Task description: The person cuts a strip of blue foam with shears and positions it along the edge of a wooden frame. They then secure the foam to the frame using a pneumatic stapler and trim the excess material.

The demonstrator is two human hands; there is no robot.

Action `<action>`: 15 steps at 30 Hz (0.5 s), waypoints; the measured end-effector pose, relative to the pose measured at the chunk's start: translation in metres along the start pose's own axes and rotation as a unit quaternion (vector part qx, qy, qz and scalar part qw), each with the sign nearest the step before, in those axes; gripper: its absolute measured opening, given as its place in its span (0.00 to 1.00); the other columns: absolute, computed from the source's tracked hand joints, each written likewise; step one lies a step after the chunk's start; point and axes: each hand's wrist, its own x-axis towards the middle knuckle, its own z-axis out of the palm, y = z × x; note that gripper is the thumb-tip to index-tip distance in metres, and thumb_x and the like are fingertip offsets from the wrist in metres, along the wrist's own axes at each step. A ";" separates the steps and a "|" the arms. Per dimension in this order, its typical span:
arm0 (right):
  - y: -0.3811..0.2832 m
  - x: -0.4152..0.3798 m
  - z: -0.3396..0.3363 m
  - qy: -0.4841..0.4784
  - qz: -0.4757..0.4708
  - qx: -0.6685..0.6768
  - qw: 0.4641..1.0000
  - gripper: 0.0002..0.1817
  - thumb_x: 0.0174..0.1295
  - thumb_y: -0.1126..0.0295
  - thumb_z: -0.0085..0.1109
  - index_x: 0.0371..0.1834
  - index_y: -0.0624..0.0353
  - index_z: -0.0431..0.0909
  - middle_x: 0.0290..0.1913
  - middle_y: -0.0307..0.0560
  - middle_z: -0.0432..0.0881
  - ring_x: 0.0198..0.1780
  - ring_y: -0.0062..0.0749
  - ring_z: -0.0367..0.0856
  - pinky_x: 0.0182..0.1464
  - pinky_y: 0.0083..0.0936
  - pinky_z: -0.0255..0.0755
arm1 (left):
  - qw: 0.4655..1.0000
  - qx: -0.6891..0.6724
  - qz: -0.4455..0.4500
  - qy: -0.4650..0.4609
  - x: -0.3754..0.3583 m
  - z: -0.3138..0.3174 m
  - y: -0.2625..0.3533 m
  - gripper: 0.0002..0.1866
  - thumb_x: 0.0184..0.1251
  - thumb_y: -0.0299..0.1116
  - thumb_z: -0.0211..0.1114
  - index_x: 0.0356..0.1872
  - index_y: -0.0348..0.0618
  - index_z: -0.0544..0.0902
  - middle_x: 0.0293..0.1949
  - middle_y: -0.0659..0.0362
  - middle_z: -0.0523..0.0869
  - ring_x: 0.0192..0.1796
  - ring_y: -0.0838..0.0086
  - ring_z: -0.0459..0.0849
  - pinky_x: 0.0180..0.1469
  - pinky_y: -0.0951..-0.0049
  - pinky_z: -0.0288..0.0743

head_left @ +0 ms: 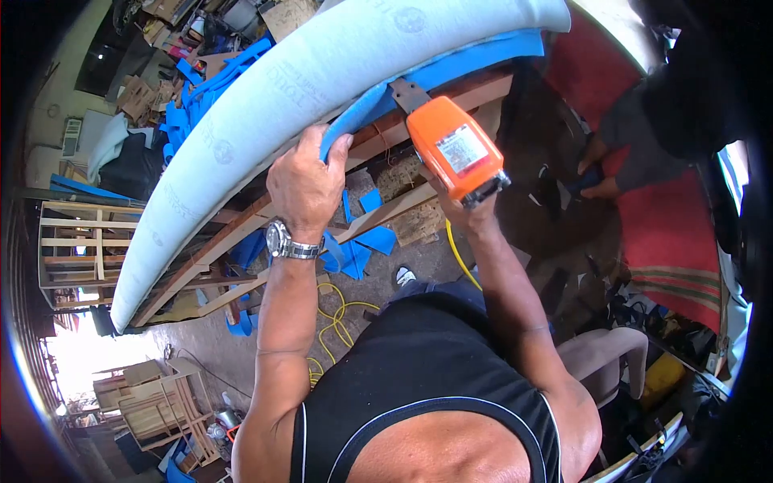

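A long padded piece with a pale printed fabric cover (241,137) curves across the top of the view, over a wooden frame (471,92). Blue foam (459,68) shows along its lower edge. My left hand (306,181), with a metal watch on the wrist, is closed on a flap of this blue foam, thumb toward me. In my right hand (467,209) is an orange staple gun (455,145), its dark nose right at the foam edge by the wood. The gun's body hides most of my right fingers.
Blue foam scraps (362,249) and a yellow hose (338,322) lie on the floor below. At right, another person's hands (596,173) hold something dark near red fabric (668,233). Wooden frames (165,406) stand at lower left, and piled boxes and foam fill the upper left.
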 end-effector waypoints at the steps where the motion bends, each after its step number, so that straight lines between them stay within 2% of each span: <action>1: -0.003 -0.002 0.004 0.008 0.011 -0.007 1.000 0.14 0.45 0.77 0.71 0.38 0.60 0.83 0.35 0.43 0.87 0.37 0.33 0.88 0.42 0.25 0.80 | 1.000 0.011 0.003 -0.004 -0.001 -0.004 -0.001 0.13 0.63 0.43 0.70 0.41 0.46 0.84 0.25 0.48 0.86 0.31 0.50 0.86 0.36 0.54 0.76; 2: -0.002 0.000 0.005 0.019 0.019 -0.016 1.000 0.15 0.44 0.77 0.71 0.38 0.60 0.83 0.35 0.44 0.87 0.37 0.34 0.88 0.42 0.26 0.80 | 1.000 0.018 0.011 -0.007 -0.001 -0.008 -0.003 0.13 0.63 0.42 0.70 0.41 0.46 0.84 0.25 0.49 0.86 0.31 0.50 0.85 0.37 0.54 0.76; 3: 0.015 -0.006 0.008 0.004 -0.028 -0.035 0.999 0.15 0.46 0.74 0.73 0.40 0.59 0.84 0.36 0.45 0.88 0.39 0.37 0.88 0.44 0.27 0.80 | 0.999 0.000 0.032 -0.019 -0.003 -0.012 -0.007 0.13 0.63 0.39 0.69 0.44 0.47 0.82 0.28 0.50 0.87 0.32 0.50 0.85 0.39 0.53 0.75; 6: 0.026 -0.018 0.000 -0.001 -0.174 -0.200 0.964 0.18 0.58 0.70 0.72 0.52 0.56 0.83 0.51 0.46 0.85 0.52 0.40 0.85 0.52 0.35 0.78 | 0.998 0.025 0.045 -0.045 -0.018 -0.023 -0.018 0.14 0.63 0.37 0.69 0.48 0.48 0.81 0.32 0.50 0.87 0.34 0.50 0.85 0.39 0.54 0.75; 7: 0.010 -0.019 0.001 -0.002 -0.113 -0.180 0.977 0.19 0.56 0.71 0.72 0.52 0.56 0.83 0.52 0.45 0.85 0.53 0.43 0.84 0.55 0.37 0.77 | 0.998 0.011 0.045 -0.052 -0.022 -0.025 -0.026 0.16 0.63 0.37 0.69 0.50 0.47 0.81 0.33 0.48 0.87 0.35 0.48 0.85 0.38 0.51 0.75; 9: 0.000 -0.037 0.006 0.041 -0.089 -0.190 0.977 0.21 0.54 0.71 0.73 0.53 0.56 0.83 0.53 0.44 0.84 0.54 0.43 0.83 0.56 0.38 0.76 | 0.997 -0.010 0.054 -0.055 -0.032 -0.028 -0.046 0.17 0.63 0.36 0.69 0.52 0.48 0.80 0.35 0.46 0.87 0.36 0.45 0.84 0.38 0.48 0.76; 11: -0.010 -0.046 0.005 0.048 -0.112 -0.313 0.942 0.16 0.55 0.71 0.68 0.48 0.58 0.82 0.47 0.49 0.86 0.51 0.39 0.86 0.53 0.31 0.77 | 0.995 -0.042 0.075 -0.060 -0.038 -0.035 -0.061 0.17 0.63 0.34 0.68 0.53 0.48 0.80 0.36 0.46 0.87 0.38 0.46 0.85 0.40 0.48 0.76; 12: -0.012 -0.051 0.009 0.054 -0.111 -0.296 0.947 0.14 0.58 0.71 0.66 0.48 0.58 0.82 0.46 0.48 0.87 0.50 0.38 0.86 0.52 0.31 0.78 | 0.992 -0.066 0.092 -0.059 -0.042 -0.038 -0.069 0.16 0.64 0.34 0.67 0.53 0.48 0.80 0.37 0.47 0.88 0.38 0.46 0.85 0.40 0.48 0.77; 13: -0.026 -0.058 0.016 0.072 -0.008 -0.166 0.983 0.14 0.58 0.72 0.66 0.48 0.58 0.82 0.45 0.48 0.86 0.49 0.39 0.86 0.52 0.32 0.78 | 0.987 -0.076 0.132 -0.051 -0.046 -0.038 -0.079 0.17 0.64 0.33 0.66 0.54 0.47 0.80 0.41 0.47 0.88 0.39 0.47 0.86 0.40 0.50 0.77; 14: -0.039 -0.066 0.024 0.092 0.090 -0.027 0.991 0.14 0.58 0.73 0.66 0.48 0.59 0.82 0.45 0.48 0.86 0.48 0.39 0.86 0.51 0.33 0.78 | 0.981 -0.077 0.167 -0.061 -0.050 -0.042 -0.085 0.19 0.64 0.32 0.66 0.57 0.47 0.80 0.44 0.48 0.88 0.41 0.48 0.86 0.41 0.53 0.79; 15: -0.029 -0.077 0.032 0.124 -0.037 -0.209 0.969 0.15 0.57 0.75 0.68 0.49 0.60 0.82 0.46 0.49 0.86 0.47 0.41 0.86 0.50 0.34 0.79 | 0.976 -0.094 0.185 -0.071 -0.055 -0.042 -0.095 0.20 0.65 0.31 0.65 0.59 0.46 0.79 0.45 0.47 0.87 0.42 0.49 0.87 0.42 0.53 0.79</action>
